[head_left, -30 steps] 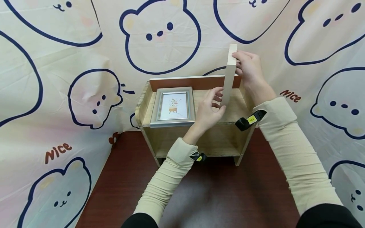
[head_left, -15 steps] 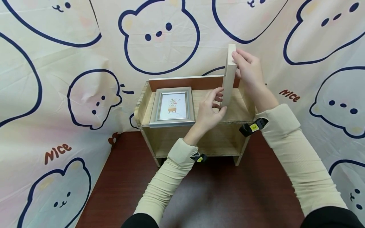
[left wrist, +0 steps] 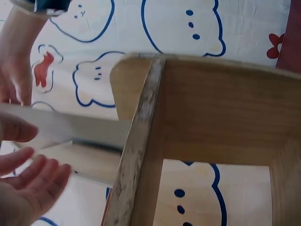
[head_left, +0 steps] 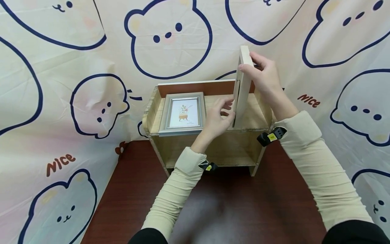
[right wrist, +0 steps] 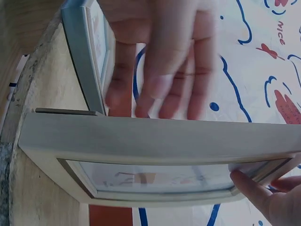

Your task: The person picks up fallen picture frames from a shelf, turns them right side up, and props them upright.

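Observation:
A white picture frame stands on edge, upright, on the right part of the wooden shelf's upper board. Near the top of this frame, my right hand grips its edge between thumb and fingers. The right wrist view shows its glass front with a picture behind it. My left hand is beside the frame's lower left side with loosely bent fingers; in the left wrist view those fingers look apart from it. A silver-grey picture frame lies to the left, face up.
The shelf's reddish-brown back strip and side panel border the upper board. An open lower compartment is underneath. The unit stands on a dark red table against a cartoon-bear cloth.
The white frame has turned, showing more of its left side, and shifted slightly left. My right thumb has moved onto that side. My left hand has drawn slightly left, following the frame's side.

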`<state>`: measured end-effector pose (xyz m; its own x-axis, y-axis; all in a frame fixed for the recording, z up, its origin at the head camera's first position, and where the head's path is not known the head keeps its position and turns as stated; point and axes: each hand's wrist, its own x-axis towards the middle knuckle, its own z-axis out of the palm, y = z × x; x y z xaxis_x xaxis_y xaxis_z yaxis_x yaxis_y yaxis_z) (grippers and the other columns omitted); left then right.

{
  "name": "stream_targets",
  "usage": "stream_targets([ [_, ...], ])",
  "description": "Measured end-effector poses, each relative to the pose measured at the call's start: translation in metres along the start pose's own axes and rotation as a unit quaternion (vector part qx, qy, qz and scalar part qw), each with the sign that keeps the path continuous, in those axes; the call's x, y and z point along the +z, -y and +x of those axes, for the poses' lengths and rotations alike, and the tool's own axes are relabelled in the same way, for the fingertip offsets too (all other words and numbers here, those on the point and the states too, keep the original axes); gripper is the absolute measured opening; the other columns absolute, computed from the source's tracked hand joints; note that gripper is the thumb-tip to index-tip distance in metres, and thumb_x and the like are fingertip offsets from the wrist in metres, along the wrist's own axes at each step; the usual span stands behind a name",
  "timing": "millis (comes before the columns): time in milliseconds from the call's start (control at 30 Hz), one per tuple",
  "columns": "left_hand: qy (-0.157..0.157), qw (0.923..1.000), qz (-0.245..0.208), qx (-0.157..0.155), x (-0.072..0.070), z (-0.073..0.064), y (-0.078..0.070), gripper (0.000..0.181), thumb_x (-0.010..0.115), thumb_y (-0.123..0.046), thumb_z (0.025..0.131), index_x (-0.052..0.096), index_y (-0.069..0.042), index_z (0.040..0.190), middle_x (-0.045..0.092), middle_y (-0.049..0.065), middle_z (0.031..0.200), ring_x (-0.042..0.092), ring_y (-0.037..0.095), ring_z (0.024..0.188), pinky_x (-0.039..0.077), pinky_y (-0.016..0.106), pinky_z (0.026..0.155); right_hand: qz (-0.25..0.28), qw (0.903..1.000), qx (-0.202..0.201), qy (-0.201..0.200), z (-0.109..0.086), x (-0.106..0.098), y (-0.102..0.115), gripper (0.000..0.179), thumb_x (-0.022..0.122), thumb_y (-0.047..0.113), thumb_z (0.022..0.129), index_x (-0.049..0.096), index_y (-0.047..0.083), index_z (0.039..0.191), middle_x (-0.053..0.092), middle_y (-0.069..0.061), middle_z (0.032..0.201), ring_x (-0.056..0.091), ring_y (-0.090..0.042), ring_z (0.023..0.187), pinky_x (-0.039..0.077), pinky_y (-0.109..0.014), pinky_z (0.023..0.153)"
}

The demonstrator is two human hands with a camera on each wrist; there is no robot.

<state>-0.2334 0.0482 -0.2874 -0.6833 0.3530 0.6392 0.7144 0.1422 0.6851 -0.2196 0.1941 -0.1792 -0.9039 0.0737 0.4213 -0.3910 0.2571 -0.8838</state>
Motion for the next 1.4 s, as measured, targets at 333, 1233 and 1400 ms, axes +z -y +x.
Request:
stream_targets([
  [333, 0.059, 0.9899, 0.086, -0.096, -0.001, 0.013, 0.003, 0.036, 0.054, -0.012, 0.089, 0.051, 0.002, 0.122, 0.058, 0.014, 0.108, 0.058, 0.021, 0.094, 0.049, 0.022, 0.074, 0.060, 0.9978, 0.015, 0.024, 0.004, -0.002, -0.001, 0.053, 0.056, 0.018, 0.084, 0.045, 0.009, 0.135, 0.044, -0.004, 0.134, 0.040, -0.018, 0.111, 0.034, -0.043, 0.097],
  [1233, 0.019, 0.9812, 0.192, -0.012, -0.016, 0.019, 0.008, 0.026, 0.052, -0.002, 0.082, 0.063, 0.004, 0.105, 0.065, 0.013, 0.086, 0.063, 0.019, 0.073, 0.049, 0.021, 0.066, 0.067, 0.9968, 0.000, 0.043, 0.003, 0.003, -0.006, 0.057, 0.054, 0.020, 0.086, 0.037, 0.011, 0.139, 0.036, -0.006, 0.141, 0.036, -0.021, 0.118, 0.030, -0.051, 0.100],
  [1400, 0.023, 0.9813, 0.191, -0.003, -0.024, 0.019, 0.009, 0.023, 0.052, -0.001, 0.082, 0.066, 0.003, 0.100, 0.065, 0.011, 0.082, 0.062, 0.017, 0.070, 0.048, 0.019, 0.062, 0.039, 0.9979, 0.000, 0.052, 0.005, 0.006, -0.004, 0.056, 0.053, 0.024, 0.087, 0.036, 0.014, 0.140, 0.039, -0.005, 0.139, 0.039, -0.020, 0.115, 0.033, -0.046, 0.099],
])
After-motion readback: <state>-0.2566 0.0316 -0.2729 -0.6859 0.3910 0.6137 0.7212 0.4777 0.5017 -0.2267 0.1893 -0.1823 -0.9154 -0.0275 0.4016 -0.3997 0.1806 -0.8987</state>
